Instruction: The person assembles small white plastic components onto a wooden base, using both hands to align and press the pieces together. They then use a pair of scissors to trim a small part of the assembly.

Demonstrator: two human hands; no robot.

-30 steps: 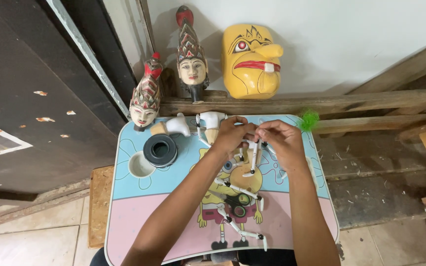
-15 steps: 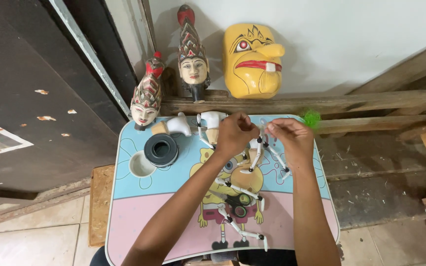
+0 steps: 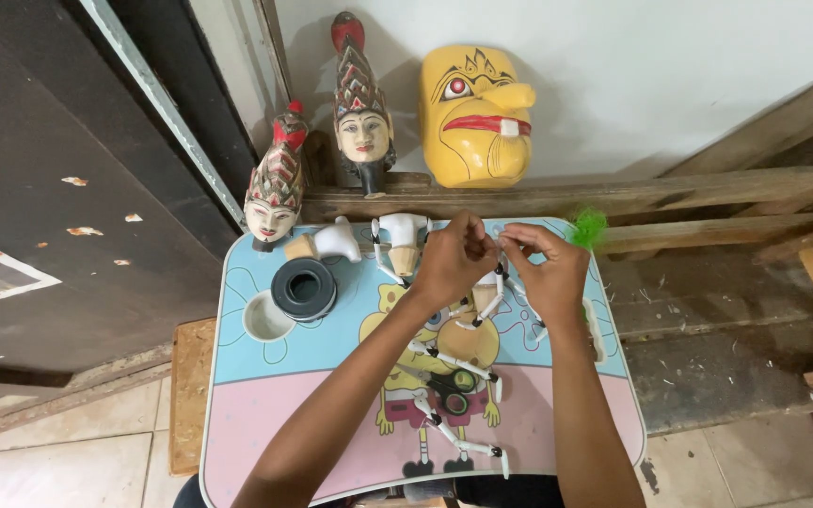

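Above the small table (image 3: 237,395), both hands (image 3: 454,259) pinch white puppet parts (image 3: 482,301).

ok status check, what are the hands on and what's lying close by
Left hand and right hand pinching a thin thread between them, too fine to trace. White puppet arm pieces under the hands. Scissors nearby on the table.

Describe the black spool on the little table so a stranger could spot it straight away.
Start at the small cartoon-printed table with its blue top half. Near its far left corner, just left of the left hand, lies the black spool, flat like a thick ring. It sits beside a round white cup recess; nothing else there is black and ring-shaped.
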